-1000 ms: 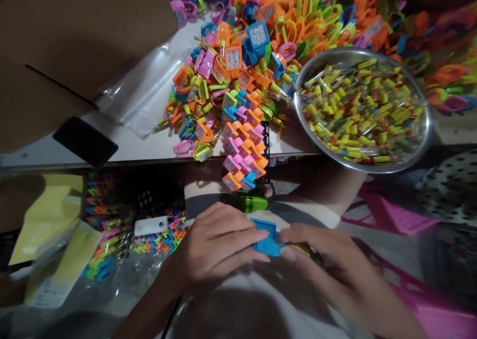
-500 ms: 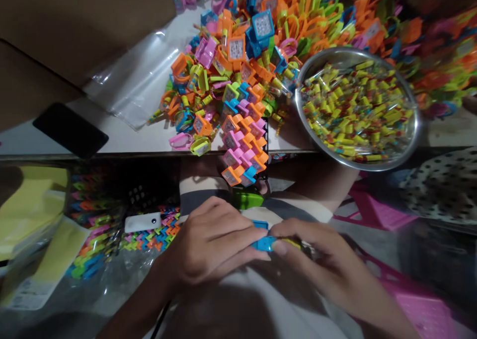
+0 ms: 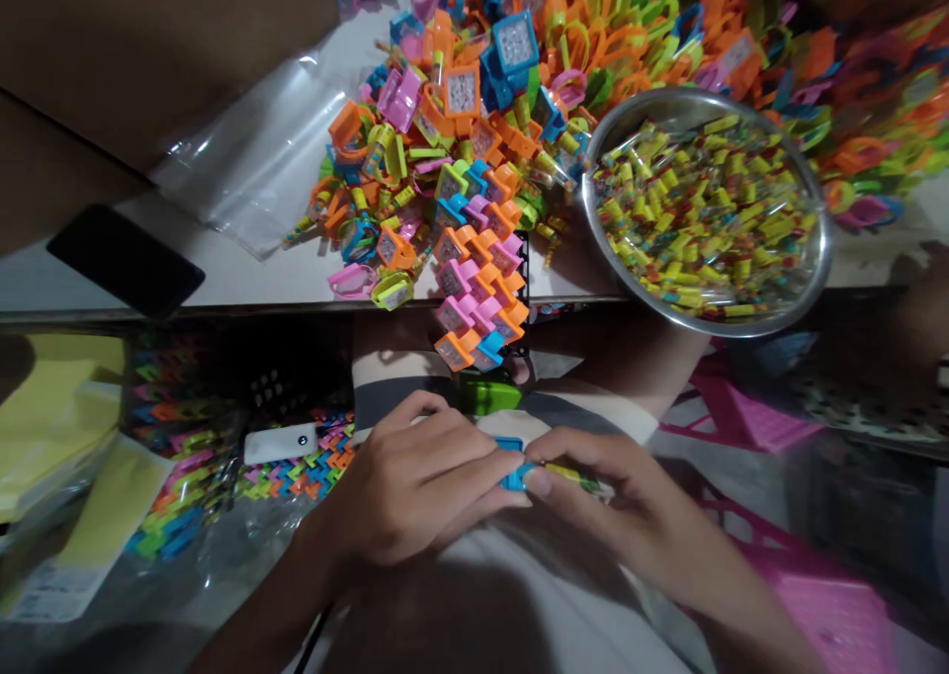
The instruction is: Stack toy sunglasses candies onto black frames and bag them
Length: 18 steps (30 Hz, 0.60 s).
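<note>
Over my lap, my left hand [image 3: 422, 476] is closed round a blue plastic toy watch [image 3: 513, 478], its fingers covering most of it. Thumb and forefinger of my right hand [image 3: 623, 501] pinch at the watch's right edge. A small clear tube with a yellow label [image 3: 570, 475] lies in that hand's grip, partly hidden by the fingers. Whether the tube's end sits inside the watch cannot be made out. Just beyond the hands, rows of orange, pink and blue toy watches [image 3: 474, 284] stand packed on a black rack [image 3: 525, 249] that overhangs the table edge.
A steel bowl [image 3: 821, 259] full of yellow-labelled tubes stands on the table at right. Loose toy watches [image 3: 630, 42] are heaped behind it. Clear plastic bags [image 3: 252, 150] and a black phone [image 3: 126, 261] lie at left. Below are a white device [image 3: 280, 444] and pink plastic stools [image 3: 830, 595].
The view has shifted slightly. Both hands stay together on the blue watch, with the right fingertips a little closer over it. A person's hand now shows at the far right edge.
</note>
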Tool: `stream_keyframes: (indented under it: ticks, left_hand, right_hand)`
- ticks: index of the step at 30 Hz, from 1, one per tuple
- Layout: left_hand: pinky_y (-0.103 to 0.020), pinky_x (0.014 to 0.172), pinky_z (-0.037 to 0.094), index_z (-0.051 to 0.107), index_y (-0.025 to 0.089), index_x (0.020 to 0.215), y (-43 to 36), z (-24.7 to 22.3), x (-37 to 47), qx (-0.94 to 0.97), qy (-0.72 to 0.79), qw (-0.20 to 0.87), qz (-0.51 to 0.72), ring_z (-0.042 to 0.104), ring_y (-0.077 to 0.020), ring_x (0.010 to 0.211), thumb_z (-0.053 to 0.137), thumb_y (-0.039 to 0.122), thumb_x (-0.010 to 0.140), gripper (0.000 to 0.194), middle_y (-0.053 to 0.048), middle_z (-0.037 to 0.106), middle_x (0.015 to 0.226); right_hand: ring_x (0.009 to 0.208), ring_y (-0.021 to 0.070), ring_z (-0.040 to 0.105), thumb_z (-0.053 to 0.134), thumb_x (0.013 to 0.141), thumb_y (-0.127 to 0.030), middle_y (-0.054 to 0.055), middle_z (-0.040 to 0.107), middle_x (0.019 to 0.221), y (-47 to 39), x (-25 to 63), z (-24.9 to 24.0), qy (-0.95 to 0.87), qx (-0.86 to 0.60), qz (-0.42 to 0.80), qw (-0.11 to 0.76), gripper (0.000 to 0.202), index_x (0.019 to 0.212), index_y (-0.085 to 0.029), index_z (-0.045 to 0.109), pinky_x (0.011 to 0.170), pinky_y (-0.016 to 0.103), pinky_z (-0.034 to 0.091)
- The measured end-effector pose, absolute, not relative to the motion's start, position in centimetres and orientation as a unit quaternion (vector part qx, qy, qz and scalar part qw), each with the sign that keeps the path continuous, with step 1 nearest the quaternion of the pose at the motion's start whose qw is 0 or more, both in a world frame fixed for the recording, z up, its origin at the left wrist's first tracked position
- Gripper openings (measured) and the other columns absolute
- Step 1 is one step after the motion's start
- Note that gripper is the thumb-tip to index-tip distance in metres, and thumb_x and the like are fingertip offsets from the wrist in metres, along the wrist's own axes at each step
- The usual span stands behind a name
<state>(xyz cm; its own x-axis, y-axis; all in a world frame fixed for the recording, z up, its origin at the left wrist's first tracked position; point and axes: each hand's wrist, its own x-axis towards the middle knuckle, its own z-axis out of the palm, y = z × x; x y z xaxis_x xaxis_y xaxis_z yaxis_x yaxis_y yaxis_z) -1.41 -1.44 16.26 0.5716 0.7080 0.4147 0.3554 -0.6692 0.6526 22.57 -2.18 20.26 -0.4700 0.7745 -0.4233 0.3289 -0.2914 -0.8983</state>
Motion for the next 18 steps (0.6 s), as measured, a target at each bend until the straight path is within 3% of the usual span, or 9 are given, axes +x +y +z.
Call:
stream_keyframes:
  ticks: [10, 18]
  left_hand:
    - [-0.036, 0.088, 0.052, 0.069, 0.013, 0.128, -1.6, 16.1, -1.2, 0.874, 0.286, 0.225, 0.321, 0.067, -0.0124, 0.075, 0.065, 0.025, 0.106, 0.026, 0.001, 0.078, 0.084]
    - [-0.039, 0.09, 0.051, 0.07, 0.017, 0.124, -1.5, 15.8, -1.1, 0.859, 0.304, 0.312, 0.27, 0.067, -0.0178, 0.085, 0.066, 0.026, 0.104, 0.022, -0.004, 0.078, 0.097]
  right_hand:
    - [0.104, 0.0162, 0.059, 0.086, 0.089, -0.043, 0.001, 0.057, 0.11, -2.3, 23.1, 15.6, -0.407, -0.412, 0.785, 0.219, 0.023, 0.091, -0.022, 0.079, 0.092, 0.028, 0.047]
    - [0.1, 0.0169, 0.059, 0.087, 0.086, -0.05, 0.003, 0.059, 0.11, -3.0, 22.7, 14.1, -0.363, -0.401, 0.805, 0.242, 0.033, 0.087, -0.019, 0.076, 0.091, 0.03, 0.047]
